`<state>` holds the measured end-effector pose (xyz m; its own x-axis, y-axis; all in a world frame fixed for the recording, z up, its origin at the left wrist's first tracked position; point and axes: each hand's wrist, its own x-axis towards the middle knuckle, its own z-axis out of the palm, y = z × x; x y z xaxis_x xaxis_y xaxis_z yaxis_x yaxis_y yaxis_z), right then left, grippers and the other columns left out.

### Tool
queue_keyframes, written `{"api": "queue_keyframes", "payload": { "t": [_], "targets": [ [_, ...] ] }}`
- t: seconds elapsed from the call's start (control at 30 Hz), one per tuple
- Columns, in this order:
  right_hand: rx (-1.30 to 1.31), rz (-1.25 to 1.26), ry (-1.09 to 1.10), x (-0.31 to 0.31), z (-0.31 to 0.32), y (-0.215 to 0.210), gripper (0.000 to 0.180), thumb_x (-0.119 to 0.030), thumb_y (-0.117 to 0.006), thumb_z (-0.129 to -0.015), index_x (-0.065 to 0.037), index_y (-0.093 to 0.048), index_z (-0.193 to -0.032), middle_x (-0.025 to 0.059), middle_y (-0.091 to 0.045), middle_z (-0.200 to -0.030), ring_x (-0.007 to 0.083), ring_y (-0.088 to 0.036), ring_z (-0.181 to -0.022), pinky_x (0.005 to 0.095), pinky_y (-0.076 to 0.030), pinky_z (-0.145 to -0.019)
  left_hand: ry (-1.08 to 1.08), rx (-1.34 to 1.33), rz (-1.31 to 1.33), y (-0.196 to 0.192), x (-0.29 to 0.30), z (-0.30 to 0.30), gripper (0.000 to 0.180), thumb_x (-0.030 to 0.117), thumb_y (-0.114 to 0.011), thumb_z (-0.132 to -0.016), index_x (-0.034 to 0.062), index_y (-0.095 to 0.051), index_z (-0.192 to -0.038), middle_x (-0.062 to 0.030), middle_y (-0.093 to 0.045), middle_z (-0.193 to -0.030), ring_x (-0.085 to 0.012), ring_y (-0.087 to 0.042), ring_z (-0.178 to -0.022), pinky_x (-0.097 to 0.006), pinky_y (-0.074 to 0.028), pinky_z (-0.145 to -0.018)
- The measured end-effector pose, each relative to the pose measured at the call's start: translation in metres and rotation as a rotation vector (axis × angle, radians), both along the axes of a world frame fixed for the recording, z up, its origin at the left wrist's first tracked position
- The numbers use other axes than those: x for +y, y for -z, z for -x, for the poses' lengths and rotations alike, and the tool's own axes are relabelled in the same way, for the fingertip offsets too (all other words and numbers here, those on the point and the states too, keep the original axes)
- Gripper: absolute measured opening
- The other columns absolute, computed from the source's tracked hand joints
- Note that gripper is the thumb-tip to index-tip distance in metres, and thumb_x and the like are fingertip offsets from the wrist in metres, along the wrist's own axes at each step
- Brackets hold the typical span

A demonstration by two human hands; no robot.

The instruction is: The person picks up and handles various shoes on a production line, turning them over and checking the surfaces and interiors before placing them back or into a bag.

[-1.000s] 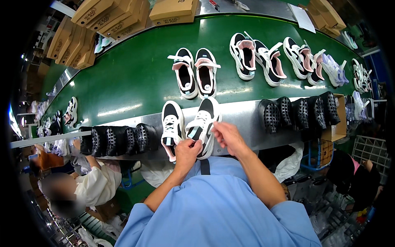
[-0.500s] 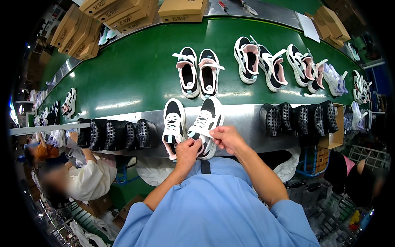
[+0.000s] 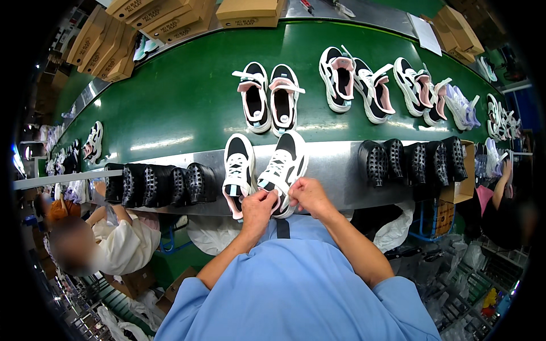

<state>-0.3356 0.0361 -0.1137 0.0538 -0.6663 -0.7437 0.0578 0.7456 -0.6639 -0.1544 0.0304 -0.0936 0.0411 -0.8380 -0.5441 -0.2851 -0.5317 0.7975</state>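
Two white-and-black sneakers with pink linings stand side by side on the metal edge strip in front of me, toes pointing away. My left hand (image 3: pixel 257 211) is closed at the collar of the right-hand sneaker (image 3: pixel 285 152), its thumb and fingertips pinching near the tongue. On that sneaker's right side, my right hand (image 3: pixel 310 197) has its fingers bent together at the end of the white strap (image 3: pixel 277 182) that crosses the instep; the fingertips are partly hidden. Beside it, the left-hand sneaker (image 3: pixel 239 158) is untouched.
Another sneaker pair (image 3: pixel 254 101) rests on the green belt (image 3: pixel 187 96) just beyond, with more sneakers (image 3: pixel 372 94) to the right. Black studded footwear (image 3: pixel 153 184) lines the metal strip (image 3: pixel 335 170) on both sides. Shoe boxes (image 3: pixel 250 12) are stacked at the back. A person in white (image 3: pixel 128 244) sits left.
My right hand has shifted down against the sneaker's side, bringing the strap across, where before it held the strap out to the right. My left hand stays at the collar.
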Motion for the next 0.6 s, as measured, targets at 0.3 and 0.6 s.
{"api": "queue_keyframes", "payload": {
  "t": [0.3, 0.6],
  "targets": [
    [0.010, 0.104, 0.187, 0.006, -0.002, -0.003, 0.014, -0.014, -0.070, -0.094, -0.001, -0.069, -0.094, 0.0054, -0.071, -0.081, 0.0118, -0.066, -0.069, 0.0272, -0.051, -0.056, 0.092, -0.147, 0.040, -0.007, -0.001, 0.006, 0.031, 0.023, -0.075, -0.091, -0.0072, -0.074, -0.083, -0.0148, -0.069, -0.066, -0.0178, -0.059, -0.057, -0.037, -0.047, -0.058],
    [0.177, 0.216, -0.011, -0.004, -0.003, -0.007, 0.014, -0.012, -0.075, -0.090, 0.000, -0.067, -0.092, 0.0065, -0.070, -0.076, 0.0118, -0.067, -0.070, 0.0283, -0.053, -0.059, 0.140, -0.194, 0.127, -0.010, -0.001, 0.010, 0.034, 0.026, -0.071, -0.093, -0.0081, -0.072, -0.087, -0.0203, -0.073, -0.075, -0.0267, -0.069, -0.063, -0.039, -0.052, -0.062]
  ]
}}
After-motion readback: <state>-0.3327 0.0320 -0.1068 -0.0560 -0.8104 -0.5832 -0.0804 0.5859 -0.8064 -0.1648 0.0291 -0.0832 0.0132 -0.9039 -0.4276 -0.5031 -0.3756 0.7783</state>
